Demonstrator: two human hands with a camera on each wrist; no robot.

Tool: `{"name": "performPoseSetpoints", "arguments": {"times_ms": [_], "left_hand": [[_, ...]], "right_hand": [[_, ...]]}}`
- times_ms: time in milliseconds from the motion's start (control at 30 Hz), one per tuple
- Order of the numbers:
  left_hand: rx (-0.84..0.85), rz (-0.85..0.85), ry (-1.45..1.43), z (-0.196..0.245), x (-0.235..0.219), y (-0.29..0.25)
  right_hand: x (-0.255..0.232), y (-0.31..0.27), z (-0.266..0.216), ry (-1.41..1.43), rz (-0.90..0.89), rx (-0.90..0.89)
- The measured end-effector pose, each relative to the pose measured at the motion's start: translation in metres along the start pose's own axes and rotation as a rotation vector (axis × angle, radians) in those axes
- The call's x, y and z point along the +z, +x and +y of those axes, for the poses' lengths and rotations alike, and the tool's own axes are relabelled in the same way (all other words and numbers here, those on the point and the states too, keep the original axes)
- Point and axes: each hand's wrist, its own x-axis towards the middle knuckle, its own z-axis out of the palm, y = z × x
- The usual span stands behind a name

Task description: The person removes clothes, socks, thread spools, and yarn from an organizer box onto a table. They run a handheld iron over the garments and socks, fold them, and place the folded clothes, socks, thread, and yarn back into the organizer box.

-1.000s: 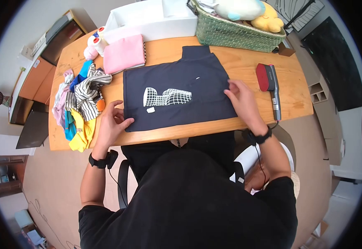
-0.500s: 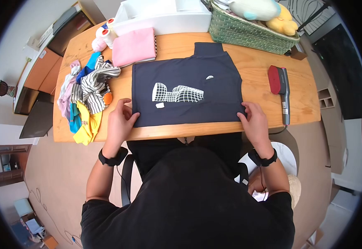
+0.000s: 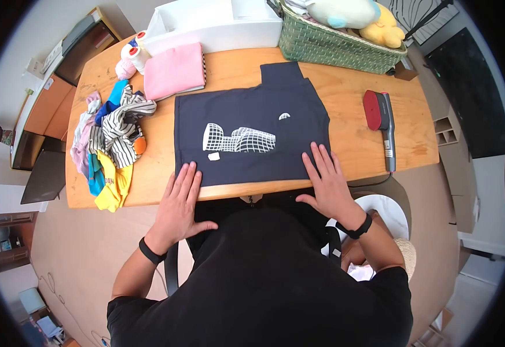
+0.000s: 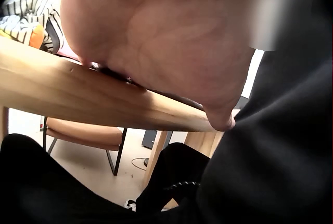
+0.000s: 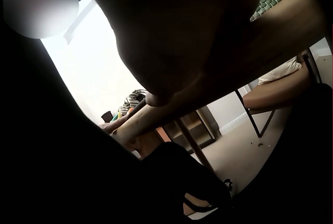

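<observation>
A dark navy shirt (image 3: 246,104) with a white grid print lies folded and flat on the wooden table, its collar part pointing to the far side. My left hand (image 3: 178,209) rests its straight fingertips on the shirt's near left corner, thumb spread toward my body. On the near right corner, the straight fingers of my right hand (image 3: 329,184) lie over the cloth. Seen from the left wrist, the left palm (image 4: 156,31) hangs over the table edge. The right wrist view is dark, with the right hand (image 5: 166,31) as a shadowed shape.
Crumpled clothes (image 3: 110,144) lie at the left, near thread spools (image 3: 138,58). A folded pink cloth (image 3: 174,70) sits behind the shirt. Further back stand a white box (image 3: 215,37) and a green basket (image 3: 333,51) with plush toys. A red-faced handheld steamer (image 3: 386,130) lies at the right.
Both hands have gone from curled fingers at the shirt's sides to straight fingers laid on its near corners. The shirt lies flat, and its small right print shows more fully than a second ago.
</observation>
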Motion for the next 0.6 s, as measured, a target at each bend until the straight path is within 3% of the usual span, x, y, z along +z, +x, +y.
{"name": "performPoseSetpoints", "arguments": {"times_ms": [400,500,567,600], "left_hand": [[-0.012,-0.182,0.042,0.01,-0.015,-0.028],[0.014,-0.032,0.04,0.005,-0.018,-0.023],[0.126,0.231,-0.106,-0.018,-0.013,-0.01],[0.125,0.38,-0.106,-0.018,-0.027,0.01]], "right_hand": [[0.004,-0.027,0.02,-0.066,-0.004,0.107],[-0.003,-0.025,0.022,-0.108,-0.003,0.134],[-0.013,-0.017,0.027,-0.018,0.01,0.144],[-0.021,-0.003,0.03,0.049,0.193,0.098]]}}
